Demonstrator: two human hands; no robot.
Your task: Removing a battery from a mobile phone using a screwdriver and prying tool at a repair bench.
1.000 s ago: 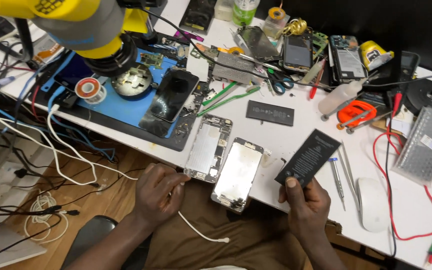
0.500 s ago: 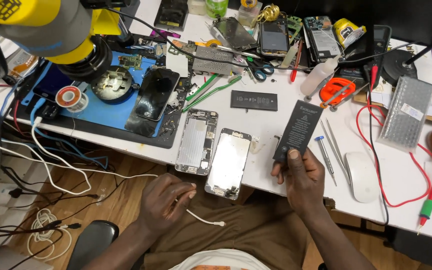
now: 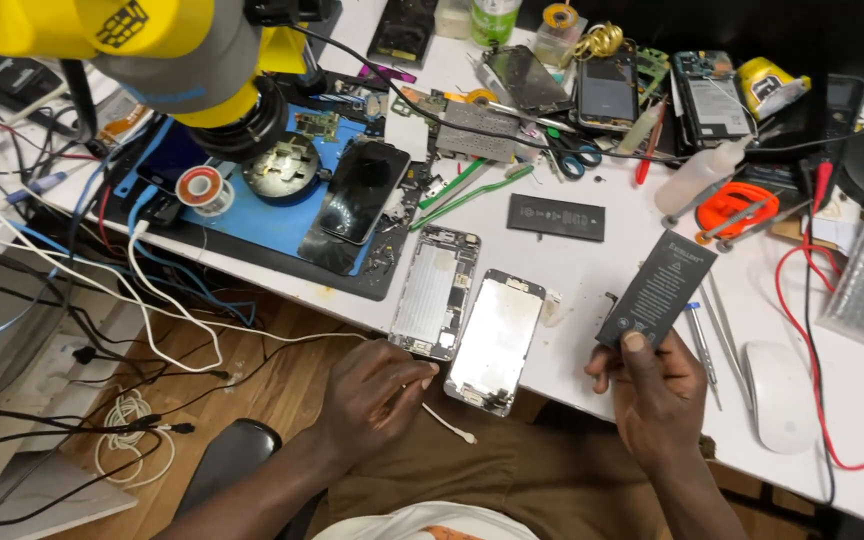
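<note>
1. The left hand (image 3: 377, 390) is curled by the tabletop (image 3: 572, 300) edge, pinching a thin white cable (image 3: 449, 424).
2. The right hand (image 3: 652, 395) grips a black phone battery (image 3: 657, 290), lifted off the tabletop.
3. Two opened phone halves (image 3: 467, 315) lie between the hands, with no battery inside.
4. Farther back lies a second battery (image 3: 556, 216).
</note>
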